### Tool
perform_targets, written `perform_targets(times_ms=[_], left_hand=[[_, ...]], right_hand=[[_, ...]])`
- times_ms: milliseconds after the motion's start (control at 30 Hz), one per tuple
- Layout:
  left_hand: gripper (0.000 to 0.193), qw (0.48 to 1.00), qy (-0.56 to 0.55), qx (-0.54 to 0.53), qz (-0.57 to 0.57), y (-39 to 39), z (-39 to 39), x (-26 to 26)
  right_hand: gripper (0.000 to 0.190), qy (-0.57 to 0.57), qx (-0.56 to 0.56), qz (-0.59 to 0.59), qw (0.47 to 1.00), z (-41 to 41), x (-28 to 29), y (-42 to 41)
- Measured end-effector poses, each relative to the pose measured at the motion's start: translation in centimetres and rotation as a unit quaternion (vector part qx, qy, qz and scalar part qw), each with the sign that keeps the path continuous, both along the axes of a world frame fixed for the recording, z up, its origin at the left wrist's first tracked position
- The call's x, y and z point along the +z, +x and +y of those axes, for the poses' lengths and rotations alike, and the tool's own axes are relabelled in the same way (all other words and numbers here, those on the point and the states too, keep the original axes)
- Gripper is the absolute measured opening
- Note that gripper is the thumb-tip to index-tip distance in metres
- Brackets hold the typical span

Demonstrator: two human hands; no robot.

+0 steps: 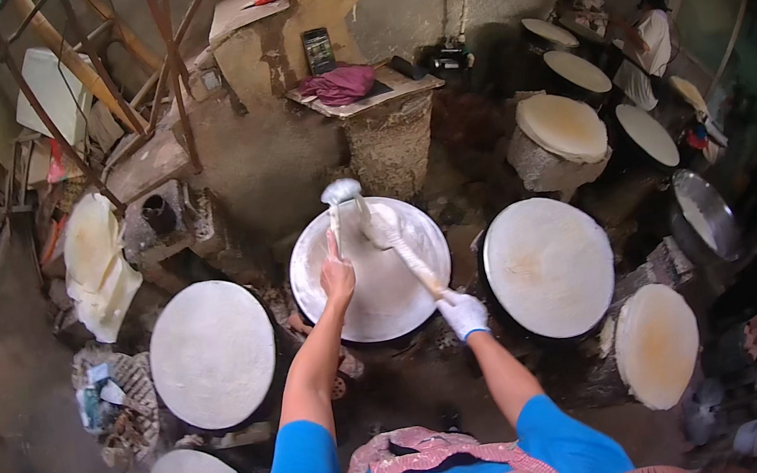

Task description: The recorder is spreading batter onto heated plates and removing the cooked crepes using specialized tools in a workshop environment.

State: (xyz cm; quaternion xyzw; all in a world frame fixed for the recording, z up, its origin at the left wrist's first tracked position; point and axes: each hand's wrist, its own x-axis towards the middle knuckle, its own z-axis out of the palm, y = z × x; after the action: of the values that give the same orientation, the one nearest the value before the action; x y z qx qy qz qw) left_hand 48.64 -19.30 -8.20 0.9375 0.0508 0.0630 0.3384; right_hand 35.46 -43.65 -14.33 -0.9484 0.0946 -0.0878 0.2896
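Observation:
A wide metal pan [400, 316] with pale batter inside lies before me. My left hand [338, 278], bare, grips a thin handle, its index finger stretched along it; a rounded, whitish scoop [341, 191] sits at the far end by the pan's far rim. My right hand [464, 312], in a white glove with a blue cuff, holds a batter-coated wooden stick [413, 261] that reaches over the pan, its far end close to the scoop. Round griddles covered with pale sheets stand on either side, one at left [213, 354] and one at right [549, 267].
Stacked round flatbreads lie at right [658, 347] and upper right [563, 126]; folded sheets hang at left [96, 263]. A pedestal [391, 135] ahead bears a purple cloth [338, 85] and a phone [318, 51]. Another person [654, 40] stands among griddles at far right.

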Motion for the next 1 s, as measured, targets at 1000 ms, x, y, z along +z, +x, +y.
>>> perform_targets(times_ms=[1000], left_hand=[[0.044,0.541,-0.786,0.144,0.264,-31.6,14.3,3.9]], right_hand=[[0.032,0.458,0.038,0.170,0.872,4.2,4.2,4.0]])
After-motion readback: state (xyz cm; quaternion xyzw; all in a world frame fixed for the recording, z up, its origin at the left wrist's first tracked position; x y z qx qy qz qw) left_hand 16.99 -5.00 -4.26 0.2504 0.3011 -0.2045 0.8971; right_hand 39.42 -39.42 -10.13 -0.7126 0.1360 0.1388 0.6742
